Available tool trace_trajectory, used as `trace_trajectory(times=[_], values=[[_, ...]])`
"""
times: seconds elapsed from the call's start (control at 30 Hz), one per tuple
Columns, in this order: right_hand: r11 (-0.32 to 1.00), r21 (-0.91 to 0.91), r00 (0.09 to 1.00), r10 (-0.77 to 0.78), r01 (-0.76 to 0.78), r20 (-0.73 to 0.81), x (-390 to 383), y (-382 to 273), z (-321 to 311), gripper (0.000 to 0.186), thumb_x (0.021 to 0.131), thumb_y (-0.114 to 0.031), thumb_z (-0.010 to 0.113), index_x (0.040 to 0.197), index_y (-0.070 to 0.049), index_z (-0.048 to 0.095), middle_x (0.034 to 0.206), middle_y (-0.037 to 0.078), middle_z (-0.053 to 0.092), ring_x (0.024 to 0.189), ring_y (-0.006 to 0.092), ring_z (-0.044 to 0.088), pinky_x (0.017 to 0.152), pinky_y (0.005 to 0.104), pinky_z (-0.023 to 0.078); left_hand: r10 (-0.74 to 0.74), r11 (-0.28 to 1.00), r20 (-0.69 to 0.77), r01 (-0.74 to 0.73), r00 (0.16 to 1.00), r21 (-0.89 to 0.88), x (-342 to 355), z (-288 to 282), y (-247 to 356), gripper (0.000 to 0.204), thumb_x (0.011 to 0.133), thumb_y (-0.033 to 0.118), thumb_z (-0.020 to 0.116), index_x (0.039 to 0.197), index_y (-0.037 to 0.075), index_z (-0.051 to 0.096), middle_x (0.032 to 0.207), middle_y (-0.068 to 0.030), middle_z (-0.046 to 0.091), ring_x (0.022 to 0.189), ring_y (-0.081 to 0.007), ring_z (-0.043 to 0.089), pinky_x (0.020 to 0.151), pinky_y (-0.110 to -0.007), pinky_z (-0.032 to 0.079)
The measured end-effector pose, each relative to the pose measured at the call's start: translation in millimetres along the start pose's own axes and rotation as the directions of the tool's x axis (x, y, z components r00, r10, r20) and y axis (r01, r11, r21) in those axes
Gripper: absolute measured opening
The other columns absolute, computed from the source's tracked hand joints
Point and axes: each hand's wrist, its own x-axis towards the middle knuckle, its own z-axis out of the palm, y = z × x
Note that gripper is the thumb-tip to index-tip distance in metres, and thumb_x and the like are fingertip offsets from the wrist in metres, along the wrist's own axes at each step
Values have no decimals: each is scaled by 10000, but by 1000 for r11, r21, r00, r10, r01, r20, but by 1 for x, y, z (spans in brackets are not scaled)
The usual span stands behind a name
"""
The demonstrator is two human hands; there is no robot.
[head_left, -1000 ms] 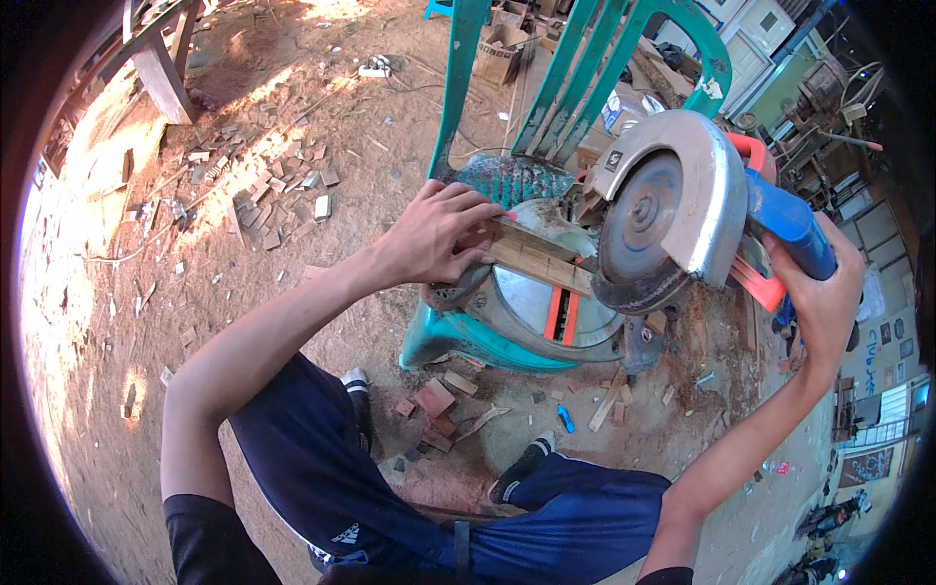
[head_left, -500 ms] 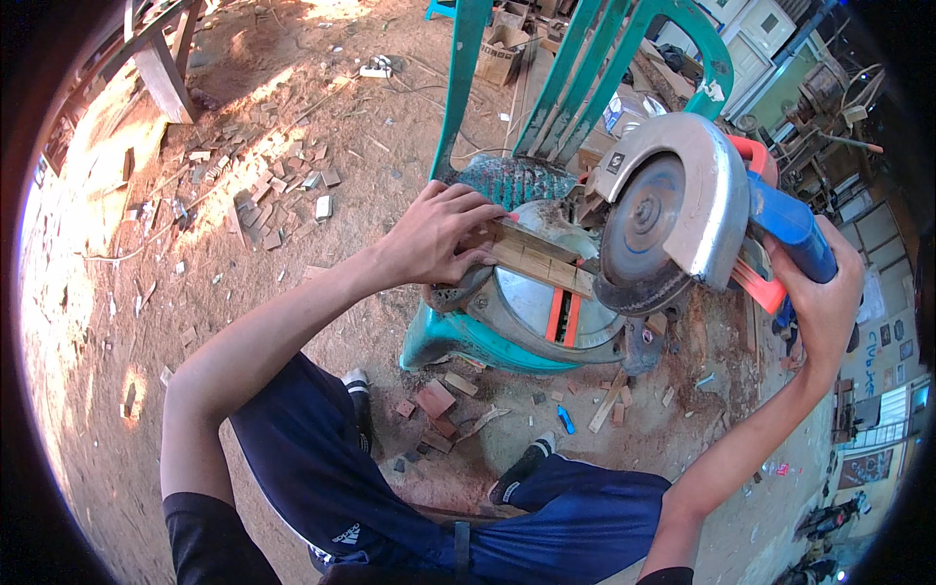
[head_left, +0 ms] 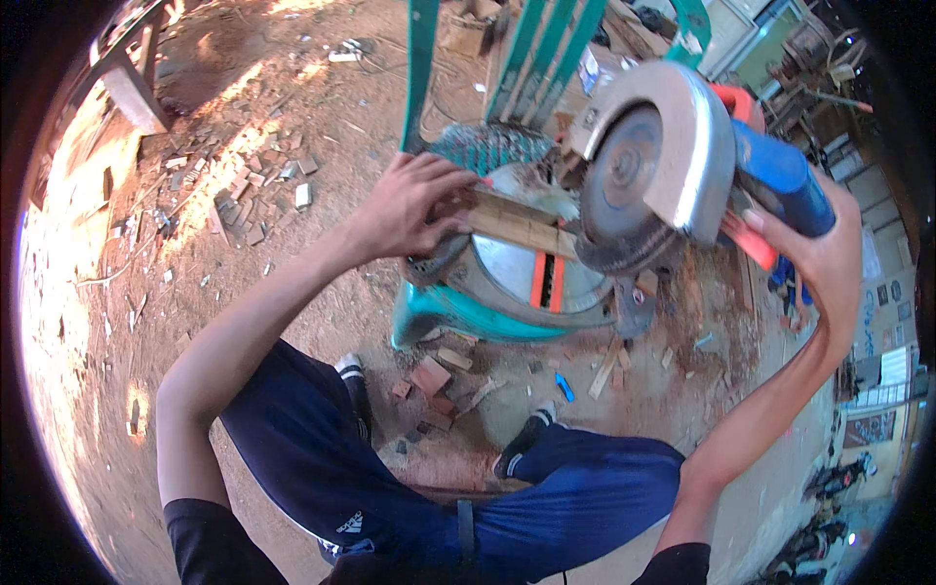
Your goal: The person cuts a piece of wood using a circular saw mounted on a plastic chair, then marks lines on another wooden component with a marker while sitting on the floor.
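Note:
A mitre saw with a silver guard and round blade [head_left: 624,175] sits on the seat of a green plastic chair [head_left: 458,310]. Its head is raised, with the blade above the round metal table, just beyond the right end of a wood strip [head_left: 522,232]. My left hand [head_left: 414,205] is closed on the strip's left end, pressing it near the fence. My right hand [head_left: 827,234] grips the saw's handle beside the blue motor housing [head_left: 780,180], thumb by the red part; its other fingers are mostly hidden. Orange inserts [head_left: 548,281] flank the table's slot.
Wood offcuts [head_left: 431,375] and a small blue object [head_left: 565,387] lie on the dirt floor between my feet. More scraps [head_left: 249,190] are scattered at the left. A wooden stand [head_left: 135,97] is at the far left, a cardboard box [head_left: 468,37] behind the chair.
The view has shifted, so the chair, saw and hands appear higher and a little further left. Both hands keep their holds, and the saw head stays raised.

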Motion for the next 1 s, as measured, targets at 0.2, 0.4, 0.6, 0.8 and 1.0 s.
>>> trace_trajectory(times=[0.2,0.4,0.6,0.8,1.0], values=[[969,-226,956,156,-100,248,15,12,-22,465,738,-310,882,1047,-16,697,801,-6,610,721,103,561,685,272,440,-22,1000,70,21,997,9,0,1,3,632,804,280,792,1381,97,612,1261,-127,664,1230,-310,591,1037,-456,418],[953,-302,981,78,-21,180,-6,20,-18,474,765,-345,876,1056,-23,684,773,-19,573,713,90,544,648,266,424,-29,999,73,26,997,42,0,-7,7,641,825,303,793,1412,122,608,1310,-104,661,1248,-304,584,1018,-434,417],[978,-208,992,7,19,124,-34,7,-7,434,783,-248,878,1100,-26,683,769,-34,585,663,60,515,585,238,388,-8,997,43,4,999,79,-2,1,2,677,813,303,791,1440,143,593,1326,-92,662,1250,-300,586,1004,-450,422],[992,-122,997,29,-20,71,-44,3,2,427,780,-208,890,1098,-13,681,780,-30,605,679,46,540,574,228,404,-5,998,34,3,999,57,-3,4,-1,682,817,290,789,1451,144,586,1336,-102,652,1255,-300,582,997,-446,423],[961,-276,1000,22,-25,-16,-92,3,37,503,673,-134,887,1126,-51,684,1005,136,739,841,278,736,769,370,544,-30,999,44,29,999,36,-4,0,3,692,801,236,788,1456,143,585,1335,-120,651,1260,-304,579,1018,-448,412]])
